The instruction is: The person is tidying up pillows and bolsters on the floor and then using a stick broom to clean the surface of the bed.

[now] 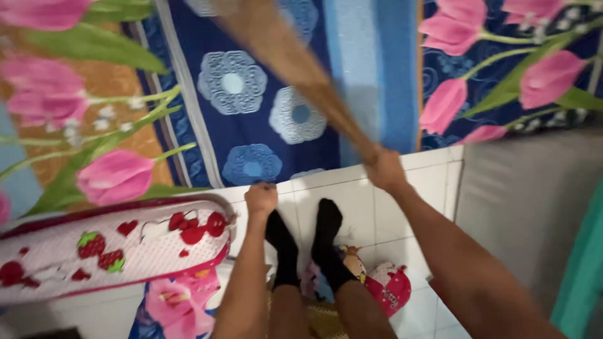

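Observation:
My right hand [385, 169] grips the narrow end of a straw broom [286, 53], whose brown bristles fan out, blurred by motion, over a blue floral mattress sheet [251, 119]. My left hand [260, 198] is closed at the sheet's near edge; whether it pinches the fabric I cannot tell. Both of my feet, in black socks [326, 242], stand on white floor tiles [358, 194] just before the mattress.
A long white bolster with strawberry print [113, 251] lies at left. A tulip-print cover [81, 125] sits left of the blue sheet, another [502, 69] to the right. Small colourful cushions [389, 289] lie by my feet. A grey wall [534, 201] stands right.

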